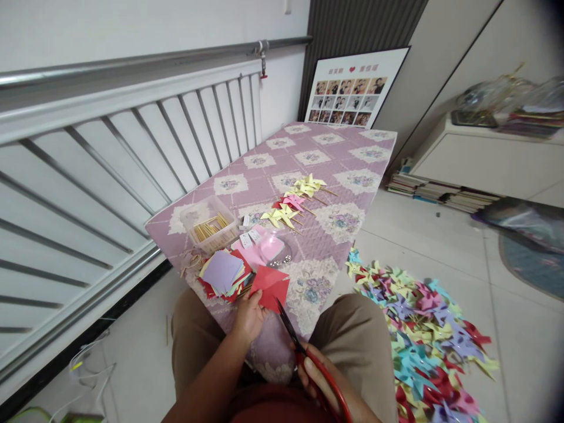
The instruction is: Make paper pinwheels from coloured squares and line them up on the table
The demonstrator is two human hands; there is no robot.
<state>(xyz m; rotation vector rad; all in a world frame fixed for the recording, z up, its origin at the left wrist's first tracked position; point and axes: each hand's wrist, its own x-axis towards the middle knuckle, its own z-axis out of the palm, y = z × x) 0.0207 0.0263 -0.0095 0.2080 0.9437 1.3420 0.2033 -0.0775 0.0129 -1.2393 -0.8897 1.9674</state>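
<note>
My left hand point(249, 316) pinches the near left corner of a red paper square point(272, 284), which shows cut lines running in from its corners. In my right hand point(321, 371) is a pair of scissors point(291, 329) with red handles and dark blades. The blade tips reach the paper's near edge, and the blades look slightly apart. Left of the red square lies a stack of coloured paper squares point(221, 272), a purple one on top. Beyond it stands a clear plastic box point(207, 226) of short wooden sticks. Several finished paper pinwheels point(293, 202) lie farther up the table.
A floral pink cloth covers the table point(343, 220). Pink paper point(253, 252) and a clear dish of small shiny pieces point(282, 257) sit near the stack. Many pinwheels point(423, 335) are heaped on the floor to the right. A white radiator point(145, 141) borders the left side.
</note>
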